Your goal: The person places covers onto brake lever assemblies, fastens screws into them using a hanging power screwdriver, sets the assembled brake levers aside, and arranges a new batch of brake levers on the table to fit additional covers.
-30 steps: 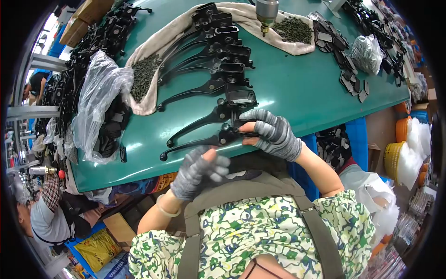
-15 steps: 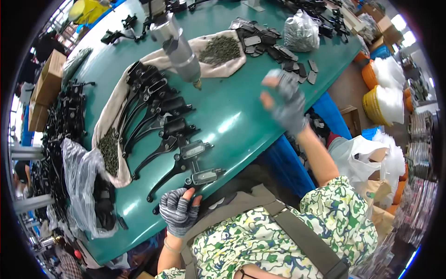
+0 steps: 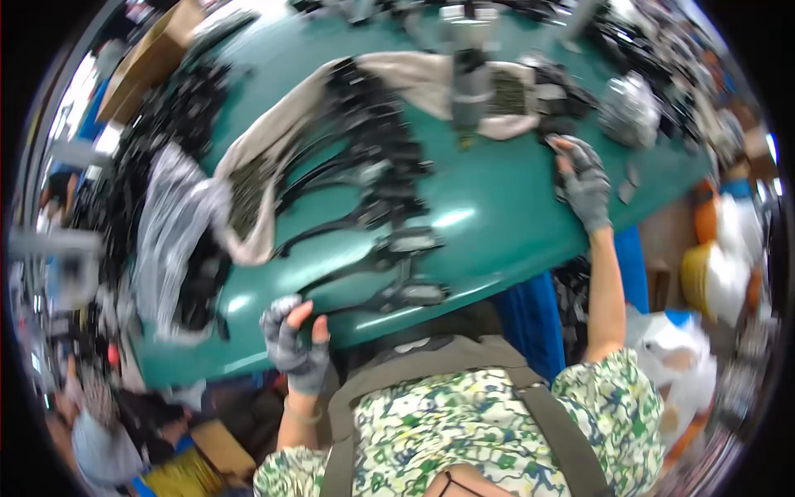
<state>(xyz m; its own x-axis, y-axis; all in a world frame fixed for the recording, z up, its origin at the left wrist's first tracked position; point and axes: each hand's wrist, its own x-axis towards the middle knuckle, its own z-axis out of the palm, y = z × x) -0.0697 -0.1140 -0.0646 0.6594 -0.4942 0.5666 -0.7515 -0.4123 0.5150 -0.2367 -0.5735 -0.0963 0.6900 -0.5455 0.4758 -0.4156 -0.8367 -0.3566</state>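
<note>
My left hand [image 3: 296, 346], in a grey striped fingerless glove, is raised at the table's near edge. Its thumb and index fingertip are apart and nothing shows between them. Just beyond it lies the nearest black brake lever assembly [image 3: 414, 294], at the front of a row of similar black lever assemblies [image 3: 389, 178]. On the right, my gloved right hand [image 3: 590, 189] reaches over the table beside small dark flat plates [image 3: 571, 101]. Its thumb and index finger look apart; a dark piece lies by the thumb, and blur hides whether they touch.
A cream cloth [image 3: 286, 137] holding small dark screw-like parts curves behind the levers. A grey upright tool [image 3: 470, 87] hangs over it. Clear plastic [image 3: 170, 240] and more black parts lie left. A silvery wrapped bundle [image 3: 629, 112] sits back right. A blue bin [image 3: 534, 323] stands below the edge.
The view has swung, shifting the table's contents rightward. My right hand has moved right to the dark plates. My left hand has lifted away from the nearest lever, its fingers more spread.
</note>
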